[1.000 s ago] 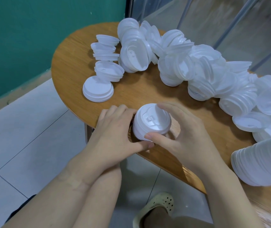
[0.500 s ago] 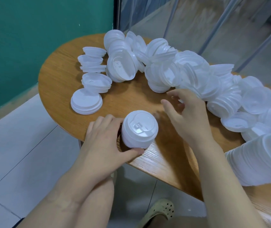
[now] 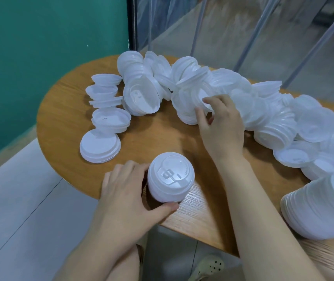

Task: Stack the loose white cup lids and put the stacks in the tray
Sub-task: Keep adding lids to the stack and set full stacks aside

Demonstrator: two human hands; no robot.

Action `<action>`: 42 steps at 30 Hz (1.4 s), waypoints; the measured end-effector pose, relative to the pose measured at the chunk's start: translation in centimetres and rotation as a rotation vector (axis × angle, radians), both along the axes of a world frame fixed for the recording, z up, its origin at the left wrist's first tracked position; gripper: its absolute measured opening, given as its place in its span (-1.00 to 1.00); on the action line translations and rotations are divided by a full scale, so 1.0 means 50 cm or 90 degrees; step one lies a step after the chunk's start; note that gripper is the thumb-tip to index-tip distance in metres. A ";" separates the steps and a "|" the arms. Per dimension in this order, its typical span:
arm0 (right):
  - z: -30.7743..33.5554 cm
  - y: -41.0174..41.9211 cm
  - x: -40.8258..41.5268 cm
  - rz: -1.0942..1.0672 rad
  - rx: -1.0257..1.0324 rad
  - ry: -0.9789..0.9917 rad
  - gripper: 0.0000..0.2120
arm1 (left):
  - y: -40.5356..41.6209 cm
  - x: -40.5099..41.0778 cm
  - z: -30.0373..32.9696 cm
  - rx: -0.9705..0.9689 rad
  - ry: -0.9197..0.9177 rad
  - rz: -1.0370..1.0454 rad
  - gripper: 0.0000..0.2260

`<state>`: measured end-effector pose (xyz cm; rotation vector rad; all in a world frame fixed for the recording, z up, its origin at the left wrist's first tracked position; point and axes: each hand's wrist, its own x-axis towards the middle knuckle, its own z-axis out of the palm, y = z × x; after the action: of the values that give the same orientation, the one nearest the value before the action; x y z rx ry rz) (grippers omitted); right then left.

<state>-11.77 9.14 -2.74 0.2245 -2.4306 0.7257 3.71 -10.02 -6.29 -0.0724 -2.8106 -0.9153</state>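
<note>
the left hand (image 3: 125, 191) wraps a short stack of lids (image 3: 169, 179) near the front edge of the desk (image 3: 158, 136), fingers (image 3: 121, 169) curled round its far side and thumb pressed against the near side. the right hand (image 3: 221, 126) reaches into the loose lids (image 3: 190, 98) heaped along the back, its fingers bent on the rim of one tilted lid, touching it at least; whether they already pinch it i cannot tell.

the held stack stands close to the desk's rim, so a nudge from the right forearm crossing just beside it, or a slackened left grip, could likely send it to the tiled floor (image 3: 20, 199). the heap itself looks unsteady: lids lean on one another at all angles, and pulling one out may drag neighbours loose or slide some toward the edge. two nested lids could come up as one, and a lid set on crooked would probably make the stack lean.

no tray shows in this view, so nothing can be said of what it holds. a long finished stack (image 3: 320, 207) lies on its side at the right, and a few small piles (image 3: 100, 148) sit at the left, apart from the heap.
</note>
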 end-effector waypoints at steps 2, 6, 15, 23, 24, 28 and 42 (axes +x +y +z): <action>-0.002 0.000 -0.002 -0.008 -0.007 0.005 -0.79 | -0.001 -0.001 0.001 -0.003 -0.005 -0.003 -0.37; -0.005 0.008 -0.007 -0.006 -0.018 0.007 -0.84 | 0.000 0.000 0.005 -0.007 -0.001 -0.004 -0.37; 0.015 0.029 0.033 0.067 -0.029 0.078 -0.90 | -0.001 0.000 0.004 -0.010 0.009 -0.007 -0.38; 0.027 0.058 0.124 0.137 0.031 0.084 -0.94 | 0.000 0.001 0.001 -0.006 0.013 -0.010 -0.38; 0.024 0.063 0.134 0.149 0.040 0.071 -0.94 | 0.000 0.000 0.001 -0.008 0.014 -0.011 -0.38; 0.003 0.085 0.171 0.156 0.083 0.013 -0.93 | 0.000 0.000 0.001 -0.013 0.016 -0.010 -0.36; 0.044 0.140 0.237 0.088 -0.509 -0.253 -0.88 | 0.004 -0.005 -0.001 -0.029 0.014 0.001 -0.32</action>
<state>0.10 16.12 -0.52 -0.0855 -2.2620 1.8697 3.46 -9.83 -6.35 -0.0862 -2.8103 -0.8452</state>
